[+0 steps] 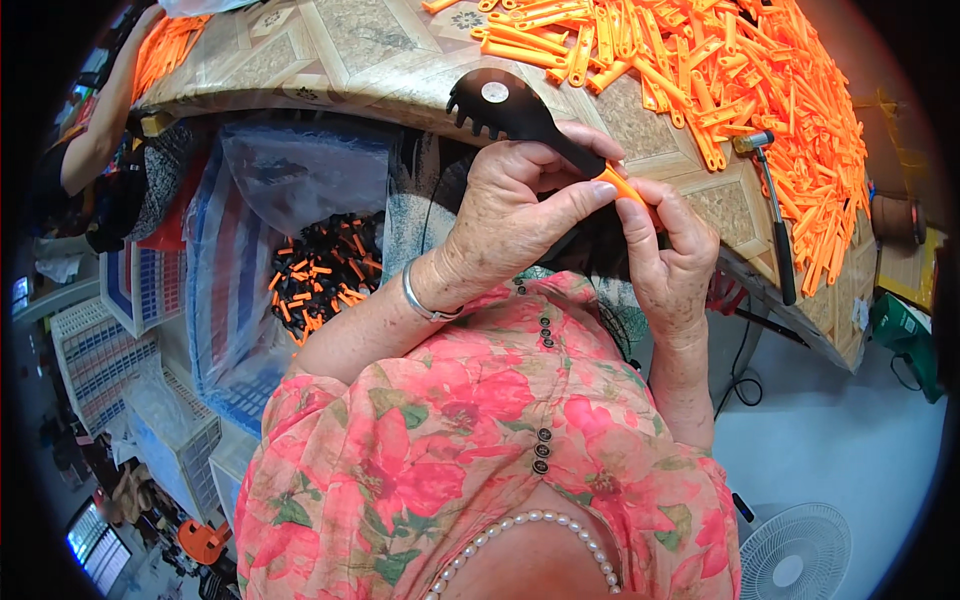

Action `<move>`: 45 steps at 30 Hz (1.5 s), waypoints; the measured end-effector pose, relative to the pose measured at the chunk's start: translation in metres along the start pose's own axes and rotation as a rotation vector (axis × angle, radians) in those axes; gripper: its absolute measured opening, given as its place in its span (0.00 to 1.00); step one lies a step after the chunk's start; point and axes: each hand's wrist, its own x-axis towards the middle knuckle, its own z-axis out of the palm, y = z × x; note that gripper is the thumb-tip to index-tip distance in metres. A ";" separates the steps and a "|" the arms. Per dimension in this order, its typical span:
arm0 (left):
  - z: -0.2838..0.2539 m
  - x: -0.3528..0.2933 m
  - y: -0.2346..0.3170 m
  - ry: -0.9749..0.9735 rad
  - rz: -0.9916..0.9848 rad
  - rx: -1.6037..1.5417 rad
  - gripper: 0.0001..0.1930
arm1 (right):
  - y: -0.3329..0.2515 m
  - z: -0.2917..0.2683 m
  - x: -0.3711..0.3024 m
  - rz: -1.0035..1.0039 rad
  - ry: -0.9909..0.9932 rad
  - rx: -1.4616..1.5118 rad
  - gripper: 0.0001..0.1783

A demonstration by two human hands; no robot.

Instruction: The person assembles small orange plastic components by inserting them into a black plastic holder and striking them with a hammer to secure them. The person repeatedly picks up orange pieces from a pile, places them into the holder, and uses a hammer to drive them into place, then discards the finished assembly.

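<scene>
A black pasta server (pixel 520 110) with a toothed edge and a round white sticker is held up in front of me, at the table's near edge. My left hand (pixel 530 200) is closed around its black neck, thumb pressed near where it meets an orange handle (pixel 622 185). Thumb and fingers of my right hand (pixel 668 235) pinch that orange handle. The joint between the black and orange parts lies at my left thumb tip; whether they are fully joined I cannot tell.
A heap of orange handles (pixel 720 80) covers the table's (pixel 400 50) right side, with a hammer (pixel 770 200) beside it. Below left, a striped crate (pixel 235 250) holds black and orange utensils (pixel 325 275). Another person's arm (pixel 105 110) shows far left. A fan (pixel 800 555) stands lower right.
</scene>
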 end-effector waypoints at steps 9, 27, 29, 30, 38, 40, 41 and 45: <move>0.003 -0.005 0.001 0.023 -0.077 0.001 0.10 | -0.007 0.002 -0.005 0.098 -0.100 0.114 0.05; -0.019 0.009 0.003 -0.265 -0.483 -0.400 0.26 | 0.033 -0.032 0.008 -0.583 0.083 -0.353 0.12; -0.020 0.006 0.005 -0.361 -0.705 -0.590 0.33 | 0.039 -0.034 0.010 -0.618 0.029 -0.385 0.14; -0.019 0.002 0.003 -0.437 -0.700 -0.594 0.38 | 0.041 -0.035 0.011 -0.636 0.002 -0.404 0.15; -0.019 -0.003 0.002 -0.527 -0.664 -0.553 0.36 | 0.053 -0.041 0.015 -0.780 -0.066 -0.452 0.15; -0.017 -0.003 0.008 -0.501 -0.689 -0.469 0.34 | 0.052 -0.042 0.015 -0.784 -0.065 -0.486 0.15; -0.016 -0.002 0.007 -0.505 -0.669 -0.471 0.33 | 0.051 -0.043 0.015 -0.786 -0.064 -0.501 0.15; -0.008 -0.004 0.013 -0.462 -0.677 -0.411 0.26 | 0.054 -0.042 0.018 -0.813 -0.058 -0.508 0.15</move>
